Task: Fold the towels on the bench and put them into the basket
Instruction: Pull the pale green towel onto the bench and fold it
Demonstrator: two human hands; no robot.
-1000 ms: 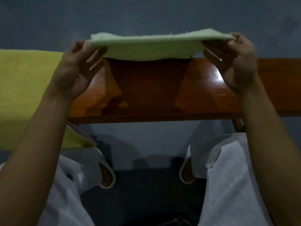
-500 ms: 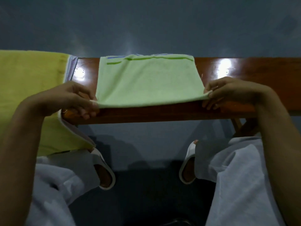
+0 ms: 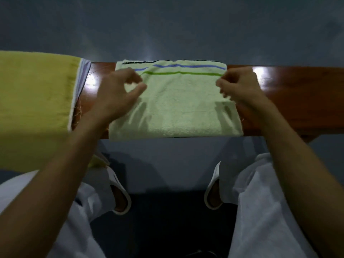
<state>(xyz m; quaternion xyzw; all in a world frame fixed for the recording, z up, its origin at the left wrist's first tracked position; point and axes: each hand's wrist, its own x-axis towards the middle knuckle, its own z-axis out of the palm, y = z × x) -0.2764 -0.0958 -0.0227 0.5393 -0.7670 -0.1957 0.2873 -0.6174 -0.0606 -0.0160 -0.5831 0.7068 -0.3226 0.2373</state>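
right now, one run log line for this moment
step: fold | light green towel flat on bench | left hand, right hand over far corners | basket unseen

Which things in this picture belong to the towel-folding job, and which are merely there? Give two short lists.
Part of the job:
- light green towel, lying folded on the bench
- yellow towel, draped over the bench's left end
- left hand and right hand, over the green towel

Merely there:
- white slippers
- grey floor

No basket is visible.

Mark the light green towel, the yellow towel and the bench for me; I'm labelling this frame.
light green towel [image 3: 178, 107]: head view, middle of its top layer.
yellow towel [image 3: 35, 94]: head view, its flat upper part.
bench [image 3: 297, 97]: head view, bare wood at right.
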